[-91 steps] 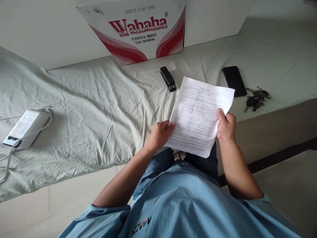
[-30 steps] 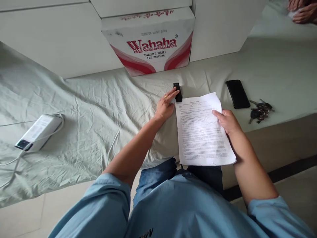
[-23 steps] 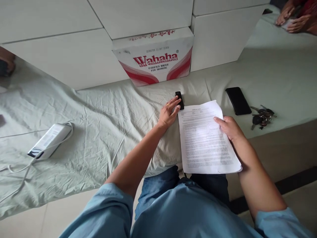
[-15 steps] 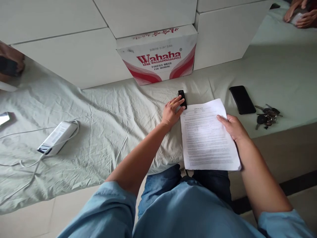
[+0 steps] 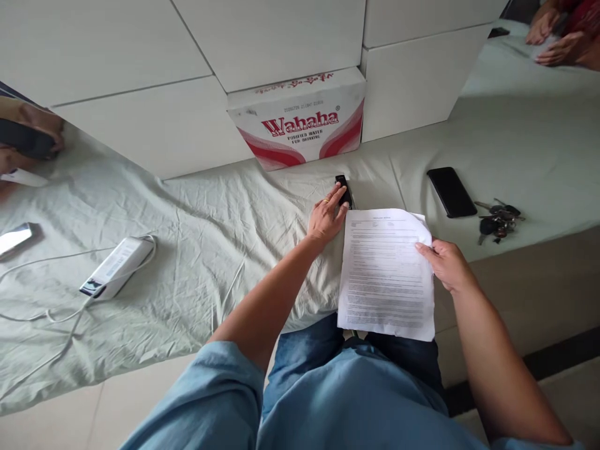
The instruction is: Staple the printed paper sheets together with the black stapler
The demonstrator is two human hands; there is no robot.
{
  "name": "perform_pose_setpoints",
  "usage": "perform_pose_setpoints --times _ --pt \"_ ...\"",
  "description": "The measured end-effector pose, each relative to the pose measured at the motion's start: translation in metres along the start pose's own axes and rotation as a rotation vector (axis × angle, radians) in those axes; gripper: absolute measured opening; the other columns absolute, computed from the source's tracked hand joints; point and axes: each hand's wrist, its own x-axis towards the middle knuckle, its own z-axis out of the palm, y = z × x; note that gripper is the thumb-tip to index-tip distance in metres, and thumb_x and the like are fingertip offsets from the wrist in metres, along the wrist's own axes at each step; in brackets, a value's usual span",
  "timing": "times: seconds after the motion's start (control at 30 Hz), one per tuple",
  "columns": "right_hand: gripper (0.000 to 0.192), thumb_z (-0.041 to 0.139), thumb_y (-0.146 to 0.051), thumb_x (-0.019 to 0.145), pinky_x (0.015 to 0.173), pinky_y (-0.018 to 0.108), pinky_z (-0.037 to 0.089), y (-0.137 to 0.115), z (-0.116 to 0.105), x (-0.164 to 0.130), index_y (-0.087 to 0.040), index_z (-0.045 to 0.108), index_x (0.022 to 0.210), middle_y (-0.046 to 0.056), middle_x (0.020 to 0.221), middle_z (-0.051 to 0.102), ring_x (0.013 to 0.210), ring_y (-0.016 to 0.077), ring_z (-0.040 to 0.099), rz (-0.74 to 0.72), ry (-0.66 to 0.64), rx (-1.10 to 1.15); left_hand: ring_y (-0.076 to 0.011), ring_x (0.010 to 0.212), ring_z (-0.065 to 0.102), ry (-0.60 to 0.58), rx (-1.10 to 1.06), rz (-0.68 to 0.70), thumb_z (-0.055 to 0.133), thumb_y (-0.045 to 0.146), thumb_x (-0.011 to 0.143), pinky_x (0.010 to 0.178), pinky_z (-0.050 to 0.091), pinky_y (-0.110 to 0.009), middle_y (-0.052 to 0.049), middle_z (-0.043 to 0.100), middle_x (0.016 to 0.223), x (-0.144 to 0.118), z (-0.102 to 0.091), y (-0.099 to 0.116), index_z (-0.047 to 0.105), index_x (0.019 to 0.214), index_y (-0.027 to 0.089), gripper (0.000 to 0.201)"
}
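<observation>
My left hand (image 5: 325, 219) reaches over a small black stapler (image 5: 341, 182) on the cloth, with fingers on its top and thumb near its close end. Part of the stapler is hidden under the fingers. In my right hand (image 5: 447, 262) is the right edge of a stack of printed papers (image 5: 385, 275), pinched with the thumb on top. The upper right corner of the top sheet bends up, and another sheet's edge shows beneath. The papers lie partly over the table edge, above my legs, with their upper left corner close to my left hand.
A Wahaha water carton (image 5: 300, 125) stands against white panels (image 5: 290, 37) at the back. Right of the papers lie a black phone (image 5: 451, 192) and keys (image 5: 499, 220). A white power strip (image 5: 117, 265) with cables is at left. Other people's hands (image 5: 555, 47) show at both far sides.
My right hand has moved the papers slightly down toward me, and their top right corner now curls. My left fingers have shifted further onto the stapler. The camera view has tilted a little.
</observation>
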Motion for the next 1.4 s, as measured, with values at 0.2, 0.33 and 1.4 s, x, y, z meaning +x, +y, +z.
perform_pose_setpoints --times 0.2,0.33,1.4 --pt "0.044 0.085 -0.072 0.080 0.072 0.039 0.064 -0.011 -0.013 -0.020 -0.027 0.081 0.083 0.003 0.080 0.081 0.076 0.0267 0.076 0.007 -0.086 0.100 -0.0290 0.125 0.072 0.210 -0.188 -0.165 0.048 0.085 0.102 0.107 0.058 -0.043 -0.019 0.075 0.140 -0.018 -0.019 0.005 0.078 0.122 0.021 0.074" --pt "0.045 0.089 -0.069 0.076 0.072 0.037 0.064 -0.019 -0.005 -0.009 -0.025 0.082 0.082 0.003 0.081 0.082 0.076 0.0249 0.075 -0.013 -0.037 0.152 -0.0204 0.070 0.071 0.020 -0.553 -0.398 0.050 0.091 0.097 0.060 0.054 -0.031 -0.013 0.079 0.087 -0.046 -0.036 0.030 0.082 0.097 0.018 0.080" --pt "0.046 0.092 -0.061 0.079 0.091 0.038 0.061 -0.010 0.037 0.045 -0.024 0.085 0.106 0.004 0.104 0.086 0.097 0.0268 0.079 -0.264 0.236 0.243 -0.0320 0.120 0.080 0.190 -1.138 -0.736 0.094 0.051 0.080 0.106 0.066 -0.045 -0.008 0.087 0.110 -0.064 -0.020 0.032 0.080 0.121 0.021 0.053"
